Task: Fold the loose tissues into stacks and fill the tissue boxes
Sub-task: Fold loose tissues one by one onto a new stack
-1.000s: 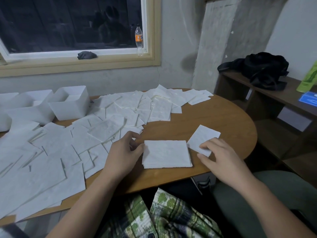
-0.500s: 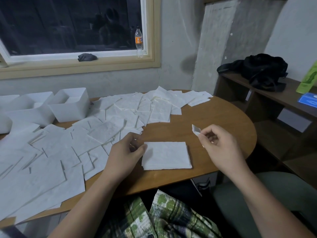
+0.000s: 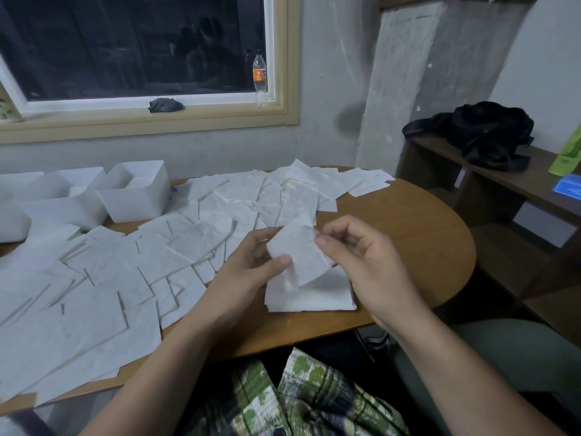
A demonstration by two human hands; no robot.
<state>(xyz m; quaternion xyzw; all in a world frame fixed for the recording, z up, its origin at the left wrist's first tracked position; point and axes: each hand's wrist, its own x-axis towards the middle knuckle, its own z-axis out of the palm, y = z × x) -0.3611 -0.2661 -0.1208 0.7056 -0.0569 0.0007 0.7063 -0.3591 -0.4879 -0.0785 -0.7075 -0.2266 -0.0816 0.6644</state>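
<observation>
Tissue sheet (image 3: 295,253) hangs tilted btwn both hands, just above the folded stack (image 3: 314,297) near the table's (image 3: 408,231) front edge. L hand (image 3: 248,265) pinches its lower-left corner w/ thumb on top. R hand (image 3: 361,256) pinches the upper-right edge, fingers curled inward.

No legible text; bottle (image 3: 260,77) label too blurred

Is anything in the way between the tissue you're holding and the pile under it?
Nothing visible is. The left hand and right hand hold the tissue over the stack, and the top that shows is bare.
</observation>
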